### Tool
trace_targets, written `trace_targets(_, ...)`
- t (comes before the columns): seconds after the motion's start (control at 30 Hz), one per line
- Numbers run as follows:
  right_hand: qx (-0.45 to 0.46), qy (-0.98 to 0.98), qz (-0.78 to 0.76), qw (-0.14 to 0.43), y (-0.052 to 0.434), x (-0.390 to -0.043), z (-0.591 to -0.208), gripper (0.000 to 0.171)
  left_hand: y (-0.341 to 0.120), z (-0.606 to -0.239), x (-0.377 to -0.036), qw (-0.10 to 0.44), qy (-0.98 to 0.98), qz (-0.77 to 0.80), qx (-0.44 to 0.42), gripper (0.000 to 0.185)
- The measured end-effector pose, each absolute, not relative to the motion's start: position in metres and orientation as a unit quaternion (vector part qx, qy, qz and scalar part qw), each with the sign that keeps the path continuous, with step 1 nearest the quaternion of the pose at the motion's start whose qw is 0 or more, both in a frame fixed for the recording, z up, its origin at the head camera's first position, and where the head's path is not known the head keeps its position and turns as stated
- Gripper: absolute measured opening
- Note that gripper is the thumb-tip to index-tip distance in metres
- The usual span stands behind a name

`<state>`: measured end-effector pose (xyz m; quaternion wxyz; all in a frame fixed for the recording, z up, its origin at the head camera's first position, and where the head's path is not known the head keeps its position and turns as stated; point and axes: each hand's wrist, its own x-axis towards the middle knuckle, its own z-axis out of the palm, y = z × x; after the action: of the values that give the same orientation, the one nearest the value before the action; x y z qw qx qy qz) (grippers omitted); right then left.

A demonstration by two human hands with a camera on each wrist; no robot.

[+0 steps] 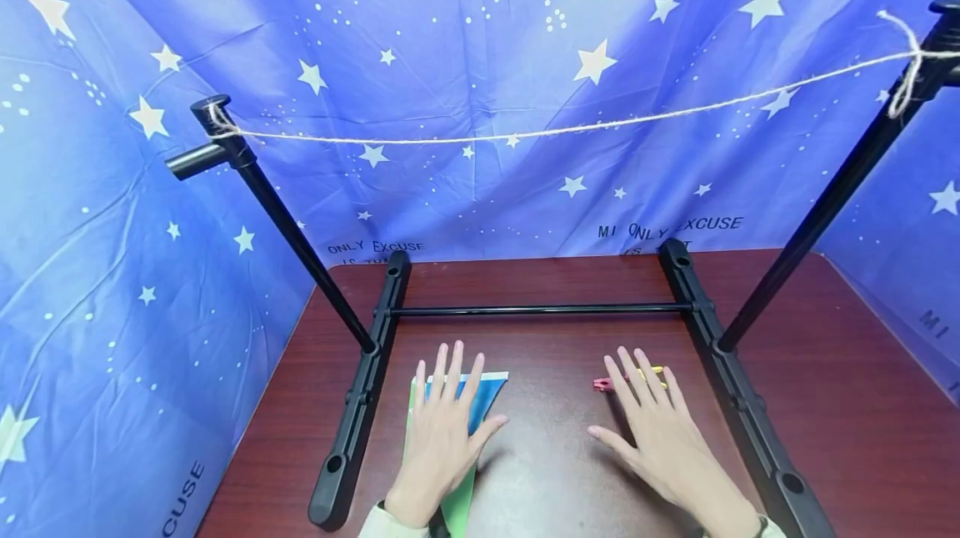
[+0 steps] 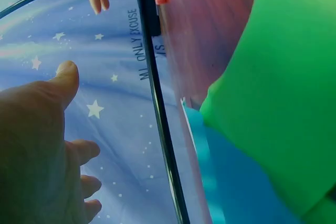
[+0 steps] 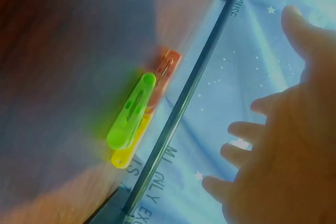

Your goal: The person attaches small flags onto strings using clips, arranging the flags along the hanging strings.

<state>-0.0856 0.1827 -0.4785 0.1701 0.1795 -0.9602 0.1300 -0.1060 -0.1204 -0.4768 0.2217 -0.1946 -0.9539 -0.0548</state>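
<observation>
Both hands lie flat with nothing gripped: the left hand [image 1: 441, 429] rests on the flags [image 1: 480, 404], the right hand [image 1: 660, 429] beside the pegs [image 1: 604, 384]. This looks like the very start, and the next move likely calls for pinching one flag.

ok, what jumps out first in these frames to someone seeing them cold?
First the twine strung between two black poles of the stand, across a blue starry backdrop. Below it, on the dark red table, both hands lie flat with fingers spread: the left hand rests on blue and green pennant flags, and the right hand lies by a small cluster of coloured clothes pegs.
</observation>
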Motion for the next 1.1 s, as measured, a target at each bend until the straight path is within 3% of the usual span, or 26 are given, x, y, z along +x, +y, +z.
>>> trace_targets(0.63,0.214,-0.94,0.171,0.203,0.201,-0.103,-0.468,0.091,-0.135,-0.469,-0.117,0.206,-0.958,-0.077,-0.183,0.083)
trace_targets(1.1,0.165,-0.961,0.196,0.105,0.209,-0.11,-0.458,0.083,-0.144,-0.463,-0.125,0.18,-0.958,-0.124,-0.183,0.076)
